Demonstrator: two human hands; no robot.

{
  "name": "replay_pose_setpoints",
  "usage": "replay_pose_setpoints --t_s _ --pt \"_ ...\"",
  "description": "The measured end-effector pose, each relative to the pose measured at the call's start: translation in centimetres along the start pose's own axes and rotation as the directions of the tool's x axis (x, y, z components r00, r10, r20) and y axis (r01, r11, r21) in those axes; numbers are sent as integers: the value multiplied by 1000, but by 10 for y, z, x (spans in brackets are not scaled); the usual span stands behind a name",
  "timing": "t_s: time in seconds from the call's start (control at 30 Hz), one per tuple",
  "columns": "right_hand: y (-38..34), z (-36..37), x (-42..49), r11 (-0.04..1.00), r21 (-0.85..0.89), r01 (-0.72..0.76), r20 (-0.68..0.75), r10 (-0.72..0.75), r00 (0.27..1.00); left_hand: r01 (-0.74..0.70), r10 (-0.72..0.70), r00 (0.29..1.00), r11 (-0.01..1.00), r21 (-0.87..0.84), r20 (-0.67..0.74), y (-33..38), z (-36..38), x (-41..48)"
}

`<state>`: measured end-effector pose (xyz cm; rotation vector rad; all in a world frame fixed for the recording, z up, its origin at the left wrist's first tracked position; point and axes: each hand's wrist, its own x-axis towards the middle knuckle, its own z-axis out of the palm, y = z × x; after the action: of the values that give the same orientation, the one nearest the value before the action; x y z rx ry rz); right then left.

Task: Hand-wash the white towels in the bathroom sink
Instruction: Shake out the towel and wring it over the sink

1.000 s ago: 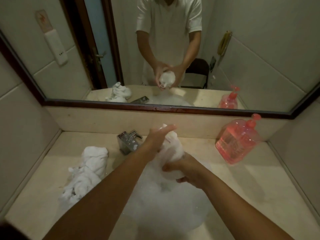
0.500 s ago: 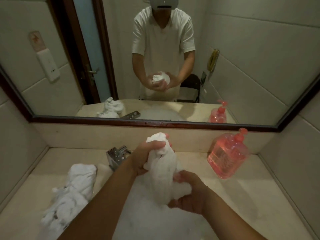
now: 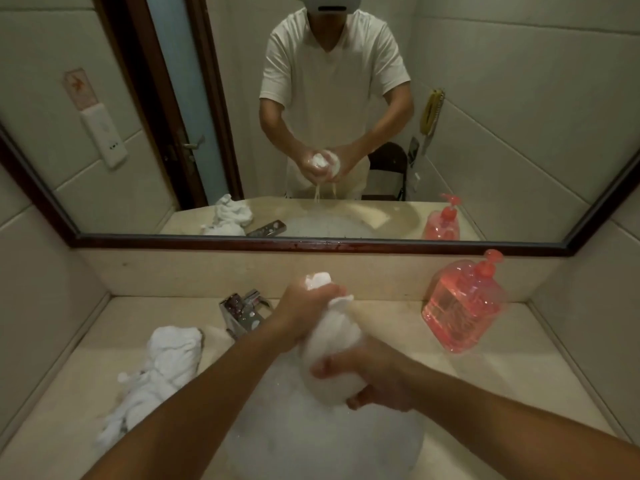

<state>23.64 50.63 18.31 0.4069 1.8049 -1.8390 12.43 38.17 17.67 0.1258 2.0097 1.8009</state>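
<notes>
Squeezed tighter than a half-second ago, the towel (image 3: 329,341) stands near upright above the suds (image 3: 311,445): my left hand (image 3: 304,308) clenches its far top end, my right hand (image 3: 375,379) wrings the near bottom end.

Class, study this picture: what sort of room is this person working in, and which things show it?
Most likely a small bathroom, perhaps a hotel's. A suds-filled sink sits in the counter with a chrome tap behind it, a wide framed mirror hangs above, and a pink pump bottle stands nearby.
</notes>
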Motion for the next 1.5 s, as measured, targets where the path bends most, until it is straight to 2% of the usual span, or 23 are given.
replay_pose_setpoints --t_s 0.1,0.2,0.33,0.43,0.53,0.63,0.7,0.77,0.83,0.93,1.03,1.07,1.13,1.17,1.23,1.3,1.33,1.37,1.5 --pt "19 6 11 994 -100 47 -147 -61 987 -82 93 991 990 112 -100 -13 7 0" --pt "24 8 21 981 -183 65 -248 -110 962 -98 132 976 977 188 -173 -22 12 3" --pt "27 5 28 976 -202 87 -255 -138 957 -87 130 967 977 197 -219 -27 16 9" --pt "22 -4 26 976 -188 108 -194 -145 970 -105 152 963 971 213 -221 -22 15 10" --pt "12 -12 25 956 -240 171 -196 -220 955 -106 125 965 990 92 -232 -12 11 12" --pt "7 -13 29 889 -381 254 -269 -370 889 -130 137 953 991 43 -269 -5 12 14" --pt "5 -7 40 817 -541 198 -275 -395 876 -121 101 935 992 -39 -340 -2 16 15" --pt "9 -2 54 716 -691 95 -309 -411 858 -54 -30 917 979 -196 -399 2 21 13" --pt "11 0 57 703 -709 47 -366 -424 829 -1 -117 911 958 -287 -396 4 26 13" --pt "6 -4 38 766 -633 115 -359 -422 832 43 -127 948 959 -279 -291 18 25 5" --pt "-6 -17 17 891 -329 312 -256 -402 879 -14 9 1000 984 -179 -25 28 6 -1" --pt "-10 -21 11 923 -202 327 -216 -368 904 -70 71 997 980 -184 -3 25 -3 1" --pt "-13 -29 -1 964 105 243 -122 -230 965 -113 114 993 944 -311 -14 15 -18 7" --pt "-13 -32 -4 949 249 195 -40 -191 981 -99 110 994 912 -399 4 13 -21 7" --pt "-10 -32 -7 888 454 79 176 -177 968 13 104 977 845 -535 188 12 -18 5" --pt "-8 -29 -5 837 547 -4 332 -212 919 142 141 902 797 -588 408 18 -8 1" --pt "-6 -27 -3 815 578 -40 371 -218 903 162 167 870 793 -587 464 19 -4 2" --pt "-4 -26 -2 802 595 -56 390 -228 892 165 179 854 798 -580 489 21 -2 5" --pt "4 -32 -2 814 578 -54 433 -251 866 80 151 893 874 -479 424 30 -5 10"
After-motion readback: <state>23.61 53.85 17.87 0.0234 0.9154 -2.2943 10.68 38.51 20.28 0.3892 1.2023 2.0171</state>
